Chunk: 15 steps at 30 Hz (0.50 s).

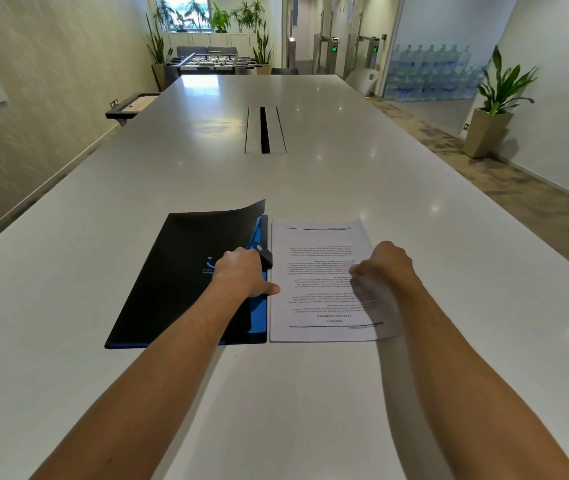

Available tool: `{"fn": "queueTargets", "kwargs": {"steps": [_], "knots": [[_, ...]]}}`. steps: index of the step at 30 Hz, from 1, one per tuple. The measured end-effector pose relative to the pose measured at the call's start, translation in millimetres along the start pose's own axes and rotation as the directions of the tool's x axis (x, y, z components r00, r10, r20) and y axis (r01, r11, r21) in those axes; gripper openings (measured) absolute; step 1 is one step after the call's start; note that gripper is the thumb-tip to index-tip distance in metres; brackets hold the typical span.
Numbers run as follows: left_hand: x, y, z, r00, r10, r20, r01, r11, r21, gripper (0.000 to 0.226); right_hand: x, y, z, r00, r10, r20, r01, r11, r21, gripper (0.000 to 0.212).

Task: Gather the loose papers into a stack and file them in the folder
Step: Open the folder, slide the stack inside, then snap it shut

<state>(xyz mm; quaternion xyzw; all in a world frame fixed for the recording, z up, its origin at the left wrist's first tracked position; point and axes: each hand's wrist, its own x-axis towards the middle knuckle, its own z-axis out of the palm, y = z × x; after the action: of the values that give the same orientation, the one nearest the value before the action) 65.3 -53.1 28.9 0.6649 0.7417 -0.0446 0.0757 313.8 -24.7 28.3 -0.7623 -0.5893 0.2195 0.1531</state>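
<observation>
A black folder [172,271] with a blue inner edge lies on the white table [311,178], its cover lifted slightly at the far right corner. Right beside it lies a stack of printed papers [314,299], text upside down to me. My left hand [243,271] rests on the folder's right edge by a small black clasp [265,256], thumb touching the papers' left edge. My right hand [385,263] sits curled on the papers' right side, fingers pinching or pressing the top sheet; the grip itself is hidden.
A cable slot [265,129] sits in the table's middle, far ahead. A potted plant [491,123] stands on the floor to the right, water bottles [428,74] behind glass, a foosball table [212,62] at the far end.
</observation>
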Motion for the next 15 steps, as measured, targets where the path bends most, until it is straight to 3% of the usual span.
{"fn": "queueTargets", "kwargs": {"steps": [4, 12, 15], "knots": [[-0.3, -0.2, -0.1, 1.0, 0.005, 0.003, -0.005, 1.0, -0.008, 0.067, -0.4, -8.4, 6.4, 0.999, -0.014, -0.045, 0.008, 0.993, -0.122, 0.035], [-3.2, 0.0, -1.1, 1.0, 0.011, -0.006, -0.011, 1.0, -0.025, 0.068, 5.6, -17.3, 8.6, 0.998, 0.059, 0.027, -0.061, 0.996, 0.064, 0.074], [-5.1, 0.3, -1.7, 1.0, 0.006, -0.009, -0.006, 1.0, -0.02, 0.067, 7.4, -18.0, 5.1, 0.993, 0.064, 0.103, -0.081, 0.983, 0.164, 0.072]]}}
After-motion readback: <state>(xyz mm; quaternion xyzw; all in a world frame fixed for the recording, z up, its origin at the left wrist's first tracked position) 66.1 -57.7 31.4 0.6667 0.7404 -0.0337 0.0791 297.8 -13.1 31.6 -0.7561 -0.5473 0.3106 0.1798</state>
